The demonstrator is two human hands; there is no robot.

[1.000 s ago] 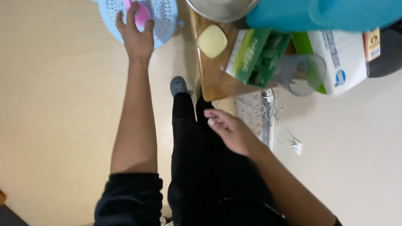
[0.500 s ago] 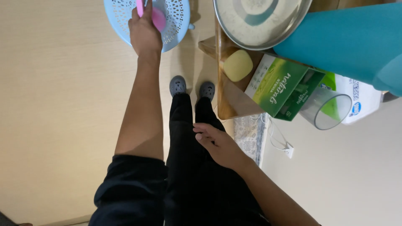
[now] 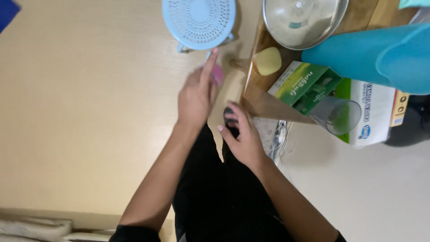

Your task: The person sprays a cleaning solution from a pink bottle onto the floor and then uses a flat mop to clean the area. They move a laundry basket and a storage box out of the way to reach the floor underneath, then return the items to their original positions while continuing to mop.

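My left hand (image 3: 196,96) holds a small pink object (image 3: 217,74), with the index finger stretched toward a light blue perforated colander (image 3: 199,21) that lies just beyond it on the pale floor. My right hand (image 3: 242,139) hovers with fingers apart over my black-clad legs, beside the corner of a low wooden table (image 3: 262,101). It holds nothing. My grey shoe shows between the two hands.
On the table are a round metal lid (image 3: 304,20), a pale yellow lump (image 3: 267,60), a green box (image 3: 309,87), a clear cup (image 3: 341,117), a teal cylinder (image 3: 376,56) and a white package (image 3: 376,112). A white cable (image 3: 275,134) lies by the table.
My left hand has drawn back from the colander toward my body, still with the pink object. My right hand has moved forward toward the table corner. The view has tilted down.
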